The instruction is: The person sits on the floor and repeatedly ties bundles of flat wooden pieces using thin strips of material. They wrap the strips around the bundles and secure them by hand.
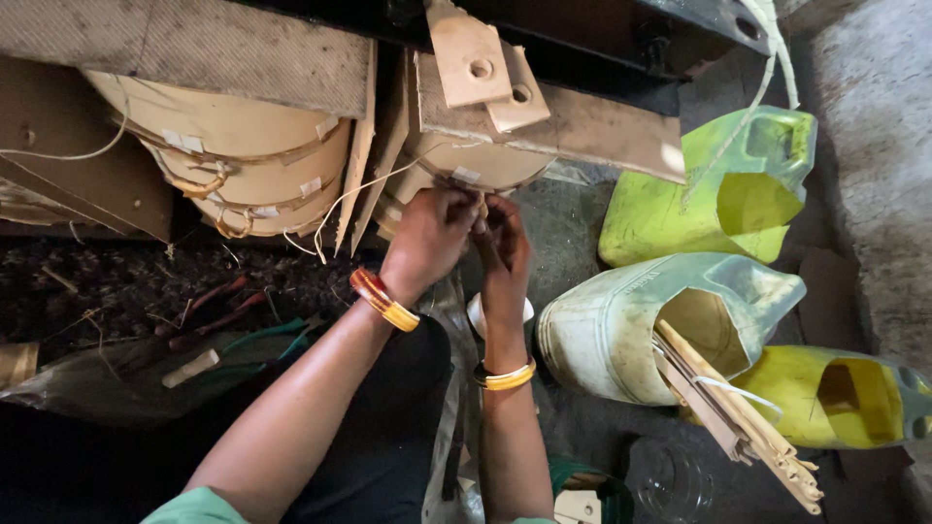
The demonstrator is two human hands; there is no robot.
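My left hand (427, 238) and my right hand (503, 247) meet at the lower edge of a paper-wrapped coil (490, 160), fingers pinched together on something small there, too hidden to name. A thin white tape strand (345, 199) trails left from that spot. Both wrists wear bangles, red and gold on the left, gold on the right. Flat cardboard pieces with holes (481, 63) stick up above the coil.
More paper-wrapped coils (243, 146) sit to the left. Cut plastic jugs stand at right: a green one (738, 194), a whitish one (631, 325) holding wooden strips (738, 417), a yellow one (835, 398). Red-handled tools (209, 311) lie at left, a clear jar (670, 480) below.
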